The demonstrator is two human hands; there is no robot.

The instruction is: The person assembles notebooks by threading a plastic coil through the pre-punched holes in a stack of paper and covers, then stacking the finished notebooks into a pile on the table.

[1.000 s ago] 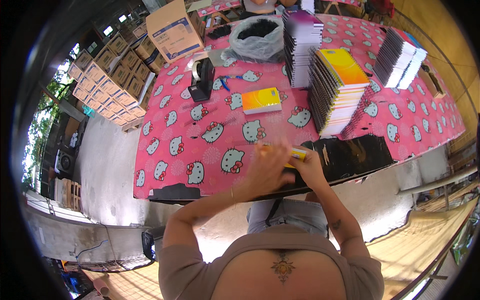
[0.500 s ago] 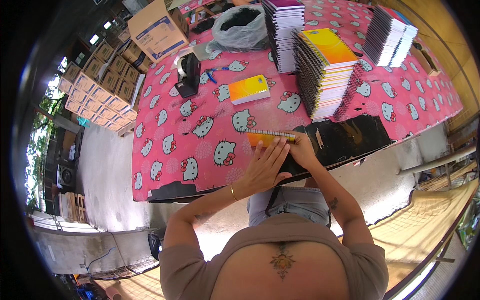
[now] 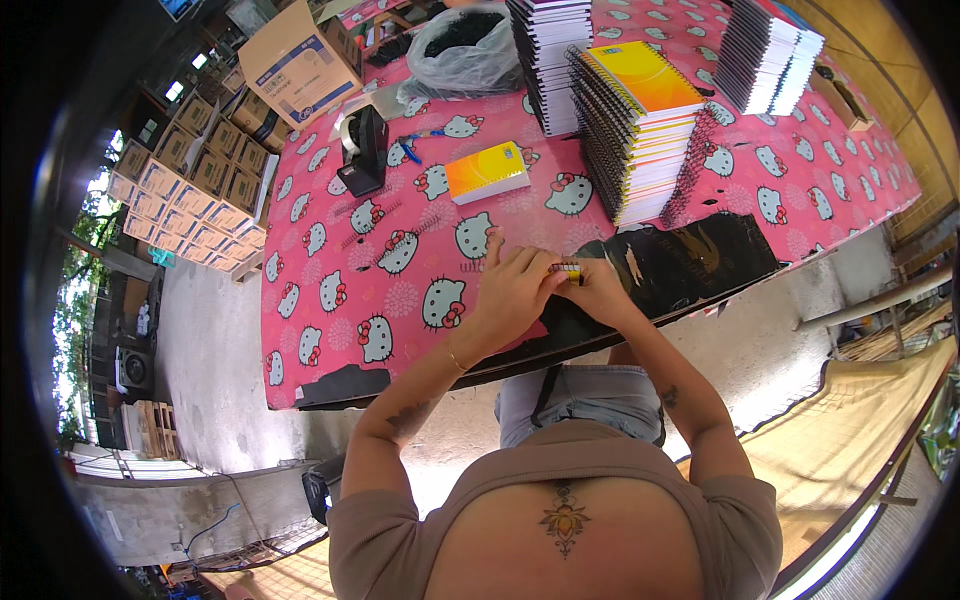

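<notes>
My left hand (image 3: 512, 290) and my right hand (image 3: 598, 290) meet over the near edge of the table, both closed on a small yellow spiral notebook (image 3: 566, 269) of which only a thin strip shows between the fingers. The hands rest on the pink cartoon-cat tablecloth (image 3: 340, 300), beside a black worn patch (image 3: 690, 255) of bare table. A second small yellow-orange notebook (image 3: 487, 171) lies flat further up the table. A tall stack of spiral notebooks with a yellow-orange top cover (image 3: 640, 125) stands just beyond my right hand.
A black tape dispenser (image 3: 362, 150) stands at the back left. Two more notebook stacks (image 3: 548, 55) (image 3: 768, 55), a grey plastic bag (image 3: 465, 50) and a cardboard box (image 3: 300, 65) sit along the far side. Stacked cartons (image 3: 190, 190) line the floor at left.
The notebook in my hands has turned from flat to edge-on, and both hands have closed tighter over it. My head has moved nearer the table.
</notes>
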